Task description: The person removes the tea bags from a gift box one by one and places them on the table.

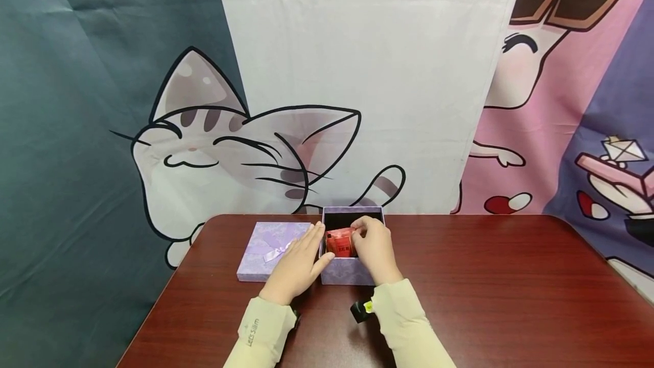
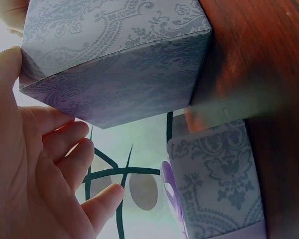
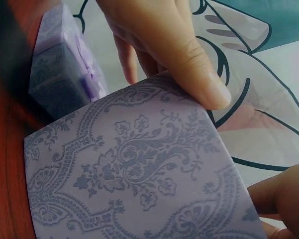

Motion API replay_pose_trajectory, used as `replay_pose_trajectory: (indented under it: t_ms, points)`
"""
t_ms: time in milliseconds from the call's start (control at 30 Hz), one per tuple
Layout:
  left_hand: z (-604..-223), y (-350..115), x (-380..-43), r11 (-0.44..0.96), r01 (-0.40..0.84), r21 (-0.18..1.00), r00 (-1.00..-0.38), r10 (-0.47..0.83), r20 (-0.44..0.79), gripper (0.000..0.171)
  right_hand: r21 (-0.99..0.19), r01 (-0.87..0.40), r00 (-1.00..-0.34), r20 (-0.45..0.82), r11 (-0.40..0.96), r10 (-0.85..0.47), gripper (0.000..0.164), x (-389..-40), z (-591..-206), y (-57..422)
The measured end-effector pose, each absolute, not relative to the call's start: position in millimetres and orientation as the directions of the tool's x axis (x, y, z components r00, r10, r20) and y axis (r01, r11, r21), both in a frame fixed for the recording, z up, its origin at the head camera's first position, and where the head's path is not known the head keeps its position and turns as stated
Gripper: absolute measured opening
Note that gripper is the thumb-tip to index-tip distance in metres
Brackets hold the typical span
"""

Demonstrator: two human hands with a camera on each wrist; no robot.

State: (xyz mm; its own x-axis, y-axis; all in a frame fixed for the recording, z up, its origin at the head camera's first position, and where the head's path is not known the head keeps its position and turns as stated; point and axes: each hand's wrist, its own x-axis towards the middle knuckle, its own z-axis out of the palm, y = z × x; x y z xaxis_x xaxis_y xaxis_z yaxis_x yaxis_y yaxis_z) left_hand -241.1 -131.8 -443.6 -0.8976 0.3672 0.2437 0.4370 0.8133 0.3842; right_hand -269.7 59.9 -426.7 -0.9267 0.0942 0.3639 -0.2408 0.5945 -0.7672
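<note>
A purple patterned gift box (image 1: 347,271) stands uncovered on the table, its dark inside facing up. Within it lies a red packet (image 1: 341,243) with dark print. My right hand (image 1: 375,246) reaches over the box's right side and pinches the packet's right edge between thumb and fingers. Along the left rim rests my left hand (image 1: 298,260), fingers straight and thumb over the near corner. From the left wrist view, the left hand (image 2: 49,154) has fingers spread beside the box's side wall (image 2: 124,79). The right wrist view shows only part of the right hand (image 3: 283,199).
The matching purple lid (image 1: 252,254), with a ribbon bow (image 1: 277,251), lies on the table left of the box, partly behind the left hand. The reddish-brown table (image 1: 511,288) extends right. Behind its far edge hangs a cartoon cloth (image 1: 409,72).
</note>
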Motion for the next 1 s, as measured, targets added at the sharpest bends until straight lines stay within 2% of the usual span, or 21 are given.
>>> replay_pose_trajectory:
  t_ms: [200,567,1000]
  points:
    - [-443,-132,-239,0.833,0.433,0.344,-0.898,0.365,0.247,0.07,-0.789,-0.29,-0.913,0.398,0.542,0.091,0.01,-265,-425,65]
    - [-440,-131,-237,0.849,0.445,0.285,-0.889,0.382,0.252,0.066,-0.805,-0.379,-0.844,0.503,0.457,0.187,0.013,-258,-411,90]
    - [-439,-131,-239,0.842,0.455,0.289,-0.884,0.387,0.262,0.067,-0.855,-0.432,-0.774,0.514,0.285,0.37,0.018,-260,-393,137]
